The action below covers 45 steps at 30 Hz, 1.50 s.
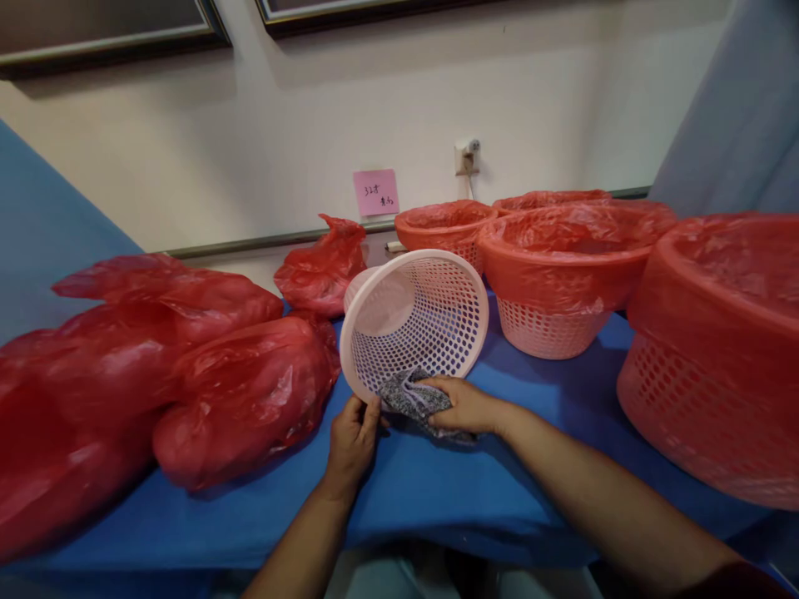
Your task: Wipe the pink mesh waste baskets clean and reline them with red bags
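A pale pink perforated plastic basket [442,291] lies tilted on its side, its mouth facing me. My left hand [354,437] grips the rim at the lower left, thumb over the edge. In my right hand [465,405] is a bunched grey speckled cloth [412,395], pressed against the lower rim of the basket. Part of the cloth hangs below the hand. The fingers of my left hand are partly hidden behind the rim.
Several baskets lined with red bags, including a middle one [549,320] and a near one [705,408], stand at the right. Filled red plastic bags [243,391] crowd the left. A blue cloth [430,507] covers the table; a socket [467,158] is on the wall behind.
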{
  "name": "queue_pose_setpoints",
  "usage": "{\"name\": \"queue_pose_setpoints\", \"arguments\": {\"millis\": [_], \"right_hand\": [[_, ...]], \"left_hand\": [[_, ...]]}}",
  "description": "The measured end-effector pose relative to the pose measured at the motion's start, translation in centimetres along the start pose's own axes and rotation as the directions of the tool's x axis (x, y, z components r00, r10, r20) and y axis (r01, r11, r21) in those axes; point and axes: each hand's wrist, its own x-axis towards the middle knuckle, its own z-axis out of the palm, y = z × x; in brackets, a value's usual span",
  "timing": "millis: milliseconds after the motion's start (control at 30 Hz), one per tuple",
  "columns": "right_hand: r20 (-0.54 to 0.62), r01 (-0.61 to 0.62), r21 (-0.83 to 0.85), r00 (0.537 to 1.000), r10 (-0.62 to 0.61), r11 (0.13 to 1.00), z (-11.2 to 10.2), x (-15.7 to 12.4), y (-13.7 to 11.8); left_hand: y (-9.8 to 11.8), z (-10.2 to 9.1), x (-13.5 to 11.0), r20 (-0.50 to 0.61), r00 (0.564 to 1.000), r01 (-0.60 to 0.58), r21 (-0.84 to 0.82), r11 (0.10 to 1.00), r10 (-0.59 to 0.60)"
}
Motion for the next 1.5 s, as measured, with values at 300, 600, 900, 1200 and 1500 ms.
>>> {"name": "queue_pose_setpoints", "arguments": {"millis": [300,600,900,1200,1500], "right_hand": [[-0.641,-0.496,-0.476,0.761,0.1,0.727,-5.7,-1.1,-0.7],[-0.253,-0.097,-0.061,0.964,0.079,0.993,0.4,0.9,1.9],[-0.41,-0.172,-0.278,0.911,0.045,0.945,-1.9,0.7,1.3],[-0.432,-0.35,-0.432,0.889,0.15,0.831,-4.1,-0.2,0.5],[-0.327,-0.257,-0.427,0.938,0.116,0.867,-2.7,-0.3,0.0]], "left_hand": [[0.8,-0.2,-0.2,-0.131,0.991,-0.015,0.019,1.0,0.018],[-0.1,0.7,-0.1,0.03,0.999,0.018,-0.075,0.997,-0.016],[-0.2,0.6,0.0,0.043,0.998,0.051,-0.054,0.997,-0.049],[0.4,0.5,-0.2,0.001,0.999,-0.032,-0.021,0.999,0.032],[-0.3,-0.2,-0.4,-0.193,0.981,0.009,-0.039,0.999,-0.016]]}}
